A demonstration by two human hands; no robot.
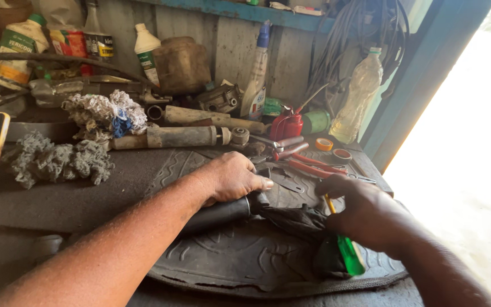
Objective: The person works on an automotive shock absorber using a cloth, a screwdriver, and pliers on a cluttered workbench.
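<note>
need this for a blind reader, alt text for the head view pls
Left hand presses a black tube onto a rubber mat while the right hand holds a green-handled screwdriver. Behind lie red pliers, rags and bottles.

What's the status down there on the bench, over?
Left hand pinning black rubber tube on worn tyre piece. Right hand gripping green-handled screwdriver. Red-handled pliers lying just beyond.

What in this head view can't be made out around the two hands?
- Screwdriver tip: hidden by the right hand.
- Black cylinder far end: covered by the left hand.
- Rubber mat near edge: cut by the frame bottom.
- Doorway outside: washed out by glare.
</note>
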